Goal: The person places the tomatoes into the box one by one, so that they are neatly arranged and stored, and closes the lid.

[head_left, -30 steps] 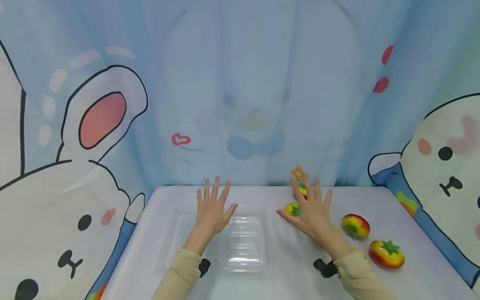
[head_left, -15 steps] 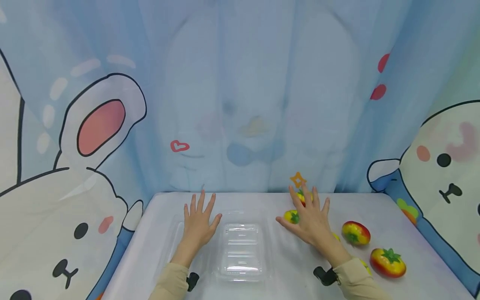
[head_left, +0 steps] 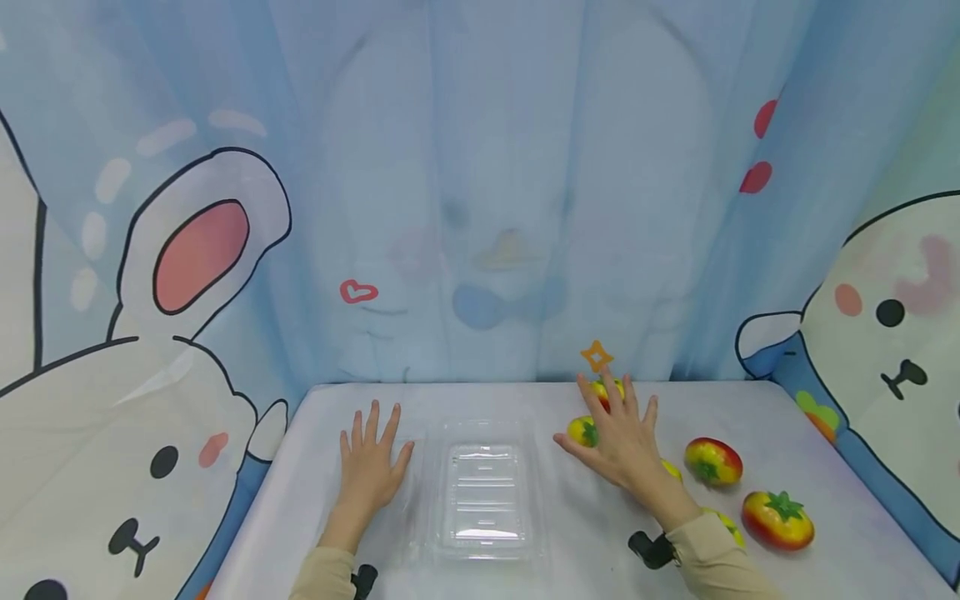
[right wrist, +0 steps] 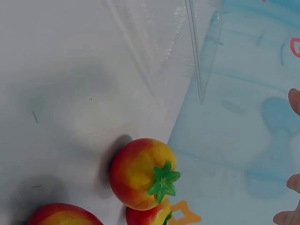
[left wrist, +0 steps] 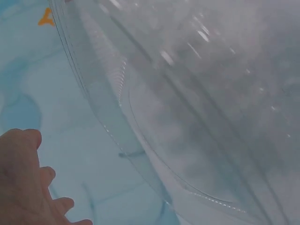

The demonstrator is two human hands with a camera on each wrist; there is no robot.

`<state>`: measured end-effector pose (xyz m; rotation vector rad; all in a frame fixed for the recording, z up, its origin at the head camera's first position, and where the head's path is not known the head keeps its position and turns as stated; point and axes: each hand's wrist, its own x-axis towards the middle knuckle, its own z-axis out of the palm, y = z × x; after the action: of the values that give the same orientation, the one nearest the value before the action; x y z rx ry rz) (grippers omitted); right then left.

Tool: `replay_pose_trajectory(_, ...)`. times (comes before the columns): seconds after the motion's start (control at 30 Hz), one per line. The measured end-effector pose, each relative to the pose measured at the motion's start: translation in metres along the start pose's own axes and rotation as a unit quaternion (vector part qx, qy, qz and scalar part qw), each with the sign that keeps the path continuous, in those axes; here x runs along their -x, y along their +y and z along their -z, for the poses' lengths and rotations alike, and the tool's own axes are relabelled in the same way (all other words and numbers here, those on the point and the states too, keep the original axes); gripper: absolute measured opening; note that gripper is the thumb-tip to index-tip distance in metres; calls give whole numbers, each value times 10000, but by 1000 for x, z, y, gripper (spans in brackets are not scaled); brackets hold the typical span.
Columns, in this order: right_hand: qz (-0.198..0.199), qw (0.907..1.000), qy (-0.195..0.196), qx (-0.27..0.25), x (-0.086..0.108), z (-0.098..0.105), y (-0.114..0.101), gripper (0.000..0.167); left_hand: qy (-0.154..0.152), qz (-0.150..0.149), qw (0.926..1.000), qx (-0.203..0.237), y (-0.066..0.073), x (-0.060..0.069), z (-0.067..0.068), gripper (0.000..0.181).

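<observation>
My left hand has its fingers spread and holds nothing. It is left of the ribbed part of a clear plastic container, over a faint clear edge. In the left wrist view the container's transparent wall is close to the fingers. My right hand, fingers also spread, is above the right part of the table and grips nothing. Around it lie red-and-yellow fruits with green leafy caps, including a fruit by the thumb and another partly behind the fingers. The right wrist view shows one fruit fully.
Further right on the white table lie a fruit and a larger-looking fruit. Others are partly covered by the right forearm. A blue curtain with cartoon animals hangs behind the table and at both sides.
My left hand has moved left and toward me, off the container's ribbed part. My right hand stays nearly in place with fingers spread. The fruits and container have not visibly been moved.
</observation>
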<state>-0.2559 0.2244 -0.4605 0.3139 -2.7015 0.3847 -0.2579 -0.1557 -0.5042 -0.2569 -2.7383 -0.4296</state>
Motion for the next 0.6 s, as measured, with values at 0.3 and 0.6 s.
replay_pose_trajectory(0.3,-64,10000,-74,-10,2,0,5,93,-119,385,9990,208,-34,14,-9,56)
replay_pose_trajectory(0.6,-265,9990,-348,-128,6,0,14,91,-317,715,9955,528,-48,30,-10,52)
